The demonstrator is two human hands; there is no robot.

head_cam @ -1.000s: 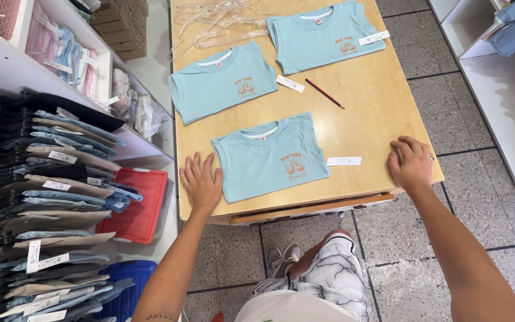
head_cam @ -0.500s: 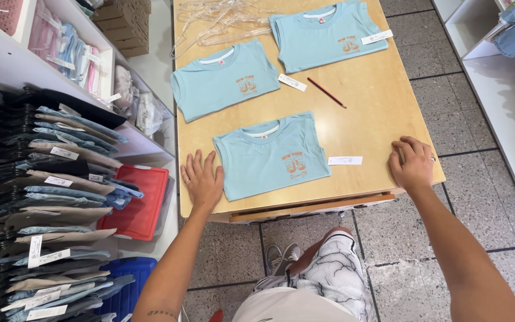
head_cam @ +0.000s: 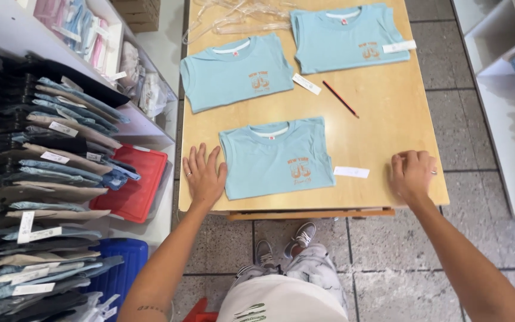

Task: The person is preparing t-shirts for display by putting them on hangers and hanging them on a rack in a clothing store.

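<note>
- The left hand (head_cam: 204, 177) lies flat on the wooden table (head_cam: 382, 119), fingers spread apart and holding nothing, its fingertips just touching the left edge of the nearest light blue folded shirt (head_cam: 277, 156).
- That shirt sits close to the table's front edge. If the palm slides sideways from where it rests, I'd expect the fold to bunch or the shirt to skew out of line.
- The right hand (head_cam: 411, 173) rests at the front right corner of the table, fingers curled together and gripping nothing that I can see, well right of the nearest shirt.
- A small white paper tag (head_cam: 351, 172) lies loose between the nearest shirt and the right hand. A brush of the knuckles could sweep it off the edge onto the floor.
- The red pencil (head_cam: 340, 98) lies behind the nearest shirt, to its right, at a slant. Being round, a nudge to the table might set it rolling.
- Two more blue shirts (head_cam: 237, 71) (head_cam: 349, 37) lie behind the nearest one, with clear hangers (head_cam: 233, 18) beyond; their loose tags could mix up if shifted.
</note>
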